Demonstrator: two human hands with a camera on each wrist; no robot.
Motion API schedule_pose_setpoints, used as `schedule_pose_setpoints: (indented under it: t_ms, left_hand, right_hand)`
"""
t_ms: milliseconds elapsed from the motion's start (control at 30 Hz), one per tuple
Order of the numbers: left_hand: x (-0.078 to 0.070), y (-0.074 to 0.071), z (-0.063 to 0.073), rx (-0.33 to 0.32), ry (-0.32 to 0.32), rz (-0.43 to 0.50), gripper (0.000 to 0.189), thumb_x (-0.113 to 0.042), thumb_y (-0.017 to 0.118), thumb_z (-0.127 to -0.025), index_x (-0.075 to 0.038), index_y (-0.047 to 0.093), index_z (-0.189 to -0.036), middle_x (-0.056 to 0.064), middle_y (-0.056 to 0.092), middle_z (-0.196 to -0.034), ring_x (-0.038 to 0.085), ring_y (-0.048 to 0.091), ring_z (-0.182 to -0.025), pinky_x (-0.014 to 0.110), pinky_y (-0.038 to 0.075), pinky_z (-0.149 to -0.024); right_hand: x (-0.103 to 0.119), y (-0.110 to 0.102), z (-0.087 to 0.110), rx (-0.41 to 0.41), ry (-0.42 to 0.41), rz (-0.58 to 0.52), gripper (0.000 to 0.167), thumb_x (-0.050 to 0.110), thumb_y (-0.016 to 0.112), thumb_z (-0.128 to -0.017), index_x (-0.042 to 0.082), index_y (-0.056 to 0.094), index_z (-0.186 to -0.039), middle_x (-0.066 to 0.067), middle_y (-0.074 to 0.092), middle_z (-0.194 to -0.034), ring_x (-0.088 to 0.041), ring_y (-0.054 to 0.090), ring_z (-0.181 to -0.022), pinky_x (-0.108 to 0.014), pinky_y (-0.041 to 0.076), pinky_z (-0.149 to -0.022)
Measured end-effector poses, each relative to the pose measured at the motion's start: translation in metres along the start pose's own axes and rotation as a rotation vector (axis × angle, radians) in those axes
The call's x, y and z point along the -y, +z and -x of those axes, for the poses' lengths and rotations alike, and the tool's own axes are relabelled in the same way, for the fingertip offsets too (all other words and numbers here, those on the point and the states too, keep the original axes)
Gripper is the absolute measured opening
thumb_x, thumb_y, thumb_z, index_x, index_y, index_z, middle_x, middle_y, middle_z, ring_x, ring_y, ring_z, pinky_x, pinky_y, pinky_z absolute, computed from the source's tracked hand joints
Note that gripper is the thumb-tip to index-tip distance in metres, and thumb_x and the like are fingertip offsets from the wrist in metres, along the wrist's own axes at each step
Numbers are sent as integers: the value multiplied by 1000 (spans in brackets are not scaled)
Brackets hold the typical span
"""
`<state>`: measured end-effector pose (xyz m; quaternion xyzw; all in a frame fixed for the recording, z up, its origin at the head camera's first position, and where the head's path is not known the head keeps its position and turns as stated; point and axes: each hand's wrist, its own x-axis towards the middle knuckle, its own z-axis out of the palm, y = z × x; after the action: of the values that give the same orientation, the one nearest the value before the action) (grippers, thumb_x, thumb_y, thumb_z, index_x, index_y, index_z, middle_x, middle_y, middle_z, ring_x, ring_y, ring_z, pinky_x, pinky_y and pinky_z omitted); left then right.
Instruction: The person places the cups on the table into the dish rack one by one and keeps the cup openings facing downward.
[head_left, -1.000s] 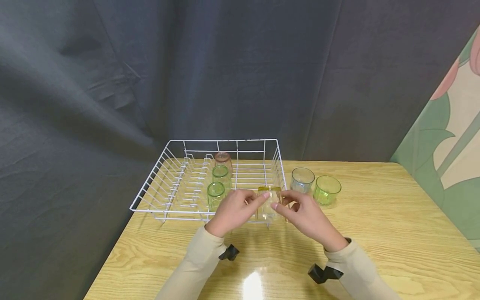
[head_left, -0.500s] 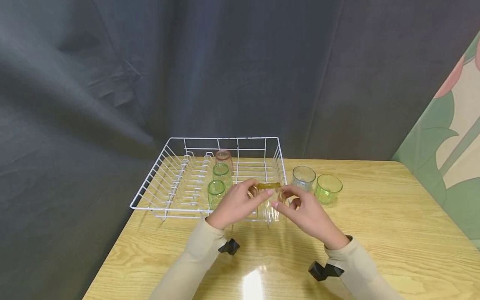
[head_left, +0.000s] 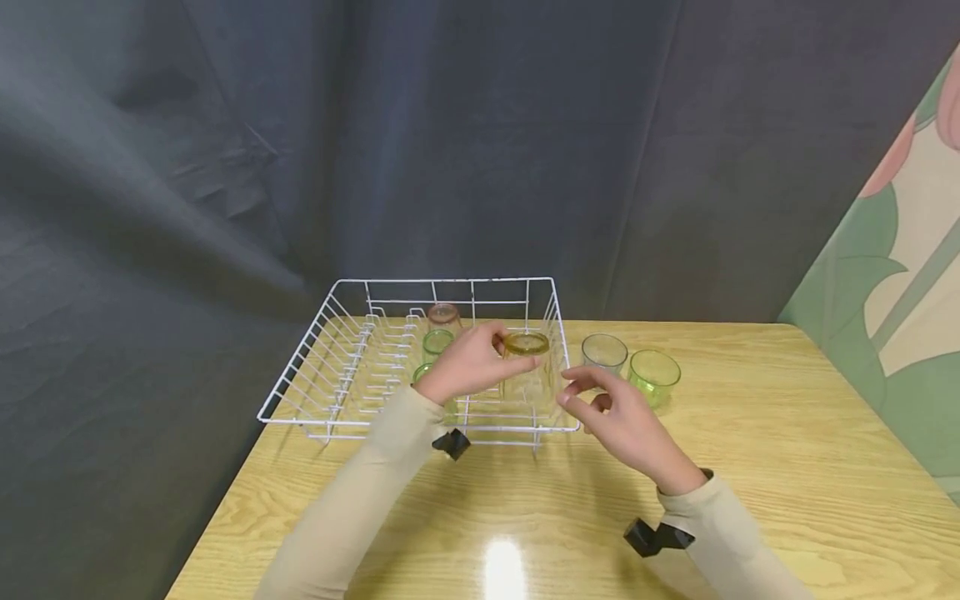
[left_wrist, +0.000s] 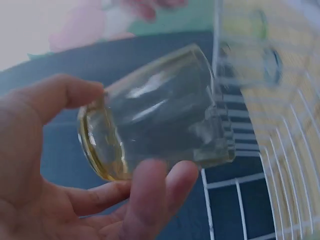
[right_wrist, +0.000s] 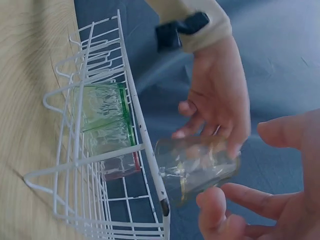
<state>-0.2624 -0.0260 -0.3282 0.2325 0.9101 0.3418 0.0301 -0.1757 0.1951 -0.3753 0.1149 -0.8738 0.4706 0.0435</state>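
Now that R grip (head_left: 615, 421) is hanging clear w/ fingers apart, L grip (head_left: 480, 362) alone is clamping the amber-tinted glass (head_left: 527, 387), amber end up, & holding it over R part of wire rack (head_left: 405, 280); so two-hand hold is becoming one-hand.

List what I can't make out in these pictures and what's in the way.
Head view: most of the nearest green glass in the white rack, behind the left hand and sleeve.
Left wrist view: most of the right hand, blurred and cut off by the top edge.
Left wrist view: the bluish glass, blurred behind the rack.
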Motion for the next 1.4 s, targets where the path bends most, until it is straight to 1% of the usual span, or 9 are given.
schedule_pose_setpoints:
  t_ms: [133, 233, 467, 900, 1033, 1200, 1300, 1367, 1400]
  left_hand:
    - [12, -8, -26, -11, -93, 7, 48, -44, 75, -85, -3, 60, -105, 11, 66, -93, 23, 70, -60, 30, 55, -58]
    - [23, -10, -43, -33, -149, -38, 46, -44, 74, -86, -4, 59, -102, 9, 66, -92, 24, 72, -57, 38, 53, -77]
    - [49, -4, -76, -16, -319, -196, 42, -49, 74, -86, -8, 65, -82, 6, 69, -62, 23, 72, -57, 47, 45, -93]
    - [76, 10, -98, 42, -421, -360, 47, -49, 74, -87, -3, 67, -97, 0, 64, -51, 18, 69, -53, 63, 29, -111]
    - [78, 14, -101, 57, -396, -383, 49, -47, 75, -87, -1, 68, -102, 0, 62, -47, 36, 71, -77, 70, 25, -109]
    - [81, 17, -106, 46, -393, -289, 47, -37, 76, -89, 4, 66, -108, 10, 71, -65, 30, 73, -68, 61, 33, -110]
    - [82, 17, -107, 40, -391, -166, 46, -27, 75, -90, 8, 62, -115, 24, 72, -94, 23, 72, -55, 36, 59, -80]
    - [80, 16, -108, 48, -407, -91, 47, -22, 75, -90, 10, 58, -121, 30, 68, -109, 24, 71, -54, 35, 60, -60]
    - [79, 15, -108, 50, -411, -96, 46, -22, 74, -91, 9, 58, -121, 30, 66, -113, 23, 71, -54, 35, 60, -70]
  right_hand:
    - [-6, 0, 2, 10, -12, -3, 36, 33, 65, -98, 9, 63, -125, -6, 66, -107, -26, 61, -66, -30, 49, -56]
    - [-9, 1, 2, 15, -30, 1, 32, 29, 65, -98, 10, 65, -122, -6, 67, -106, -27, 62, -65, -29, 50, -56]
    - [-12, 5, 3, 30, -62, 5, 27, 25, 67, -97, 10, 66, -120, -5, 66, -105, -17, 59, -63, -29, 50, -56]
    - [-11, 13, 6, 66, -59, -1, 24, 22, 69, -96, 11, 66, -117, -5, 67, -106, -11, 58, -62, -28, 49, -54]
    - [-11, 14, 7, 65, -63, -8, 23, 18, 69, -95, 10, 67, -116, -8, 68, -106, -11, 57, -61, -27, 48, -52]
    - [-12, 15, 6, 54, -78, 0, 21, 19, 70, -94, 12, 68, -114, -6, 69, -106, -10, 57, -62, -27, 48, -54]
    - [-12, 15, 4, 50, -87, 6, 20, 20, 70, -94, 13, 68, -113, -4, 69, -106, -10, 58, -64, -27, 49, -56]
    - [-13, 15, 4, 52, -91, 12, 20, 21, 70, -94, 13, 68, -112, -2, 69, -105, -11, 58, -65, -27, 49, -57]
    - [-12, 14, 3, 52, -96, 16, 19, 21, 70, -94, 13, 68, -112, -2, 69, -105, -11, 58, -65, -27, 49, -57]
